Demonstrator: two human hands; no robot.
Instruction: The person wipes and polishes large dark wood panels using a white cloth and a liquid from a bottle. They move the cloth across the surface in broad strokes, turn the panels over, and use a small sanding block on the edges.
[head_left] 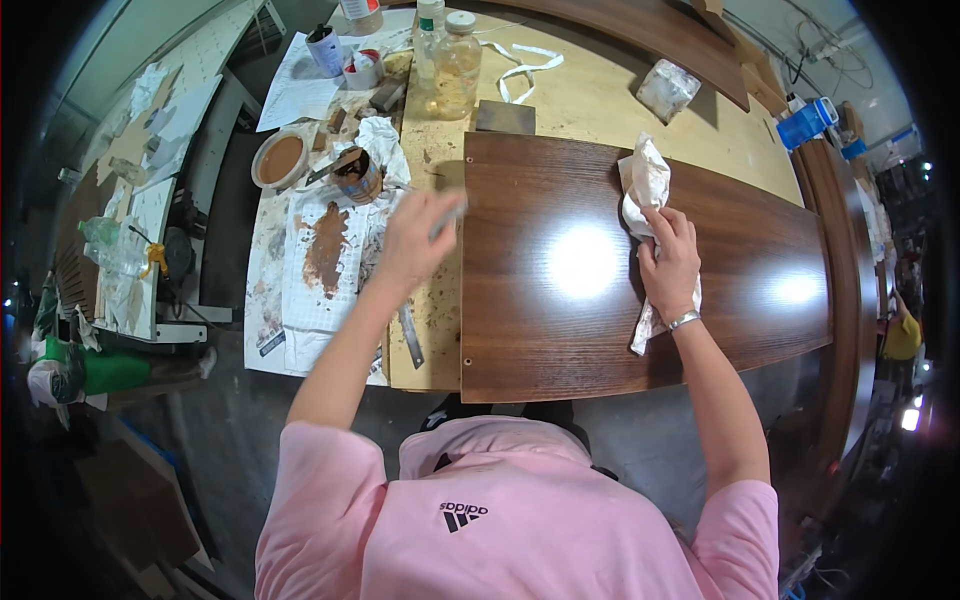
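A dark brown wood-grain panel (540, 330) lies flat before me, glossy under the lights. My right hand (672, 262) presses a crumpled white cloth (645, 185) onto it, fingers closed on the cloth. Over the gap between the panel's left edge and the stained paper, my left hand (418, 240) is raised and somewhat blurred. Its fingers curl round a small grey piece (450, 217) whose kind I cannot make out. Left of that hand stand an open tin (362, 182) with a dark tool across its top and a tub of brown paste (282, 160). Brown paste is smeared (327, 250) on the paper.
A metal scraper strip (411, 338) lies by the panel's left edge. Glass jar (458, 70), grey block (506, 117), white strap (524, 72) and plastic-wrapped lump (668, 90) sit beyond. A blue bottle (806, 124) is at far right; another person (110, 370) is at far left.
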